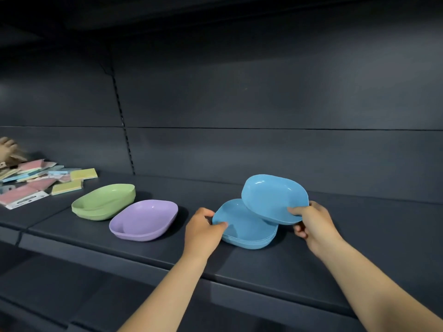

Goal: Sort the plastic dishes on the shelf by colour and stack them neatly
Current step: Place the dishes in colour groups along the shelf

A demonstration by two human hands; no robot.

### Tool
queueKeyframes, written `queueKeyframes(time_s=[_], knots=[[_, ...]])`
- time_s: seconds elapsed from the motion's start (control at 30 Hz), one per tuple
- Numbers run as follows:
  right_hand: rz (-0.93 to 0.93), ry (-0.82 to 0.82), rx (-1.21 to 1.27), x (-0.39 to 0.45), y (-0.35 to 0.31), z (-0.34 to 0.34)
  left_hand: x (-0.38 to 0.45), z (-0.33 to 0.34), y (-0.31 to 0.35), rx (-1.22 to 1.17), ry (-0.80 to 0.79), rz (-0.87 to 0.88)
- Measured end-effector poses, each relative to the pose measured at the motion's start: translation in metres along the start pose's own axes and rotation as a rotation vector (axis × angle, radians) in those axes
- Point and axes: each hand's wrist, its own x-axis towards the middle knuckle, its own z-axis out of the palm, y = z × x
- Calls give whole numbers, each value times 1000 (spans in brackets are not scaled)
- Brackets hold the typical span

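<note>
Fingers [295,210] of the right hand [314,224] pinch the near rim of a single light-blue, rounded-square plastic dish [273,197], thumb on top of the rim, the other fingers curled underneath. That dish is tilted, far edge raised, hanging just above and to the right of the stack of matching blue plastic dishes [244,228], overlapping its far right corner. Over on the other side, the left hand [202,230] grips the stack's left edge: thumb hooked over the rim, fingers curled against the outer wall. The stack sits flat on the dark grey shelf [167,250], right between the two hands. Left of it, just apart, lies a lilac plastic dish [143,222], and behind that, almost touching, a small stack of pale green plastic dishes [104,202]. Further left, a loose heap of pink, yellow and blue flat packets [36,182] sprawls across the shelf, with another person's hand [7,149] at the frame edge above it.
</note>
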Motion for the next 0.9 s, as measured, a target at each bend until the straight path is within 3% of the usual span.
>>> queueKeyframes(time_s=[0.23,0.5,0.7,0.9], knots=[[-58,39,-154,-6,0,-2,0,-1,0,-63,32,8],[-208,-77,-480,-13,7,11,3,1,2,-98,5,-17],[-233,-170,-549,-15,11,15,7,2,0,-47,-28,-1],[-316,-205,-924,-25,14,30,8,3,0,-11,-34,1]])
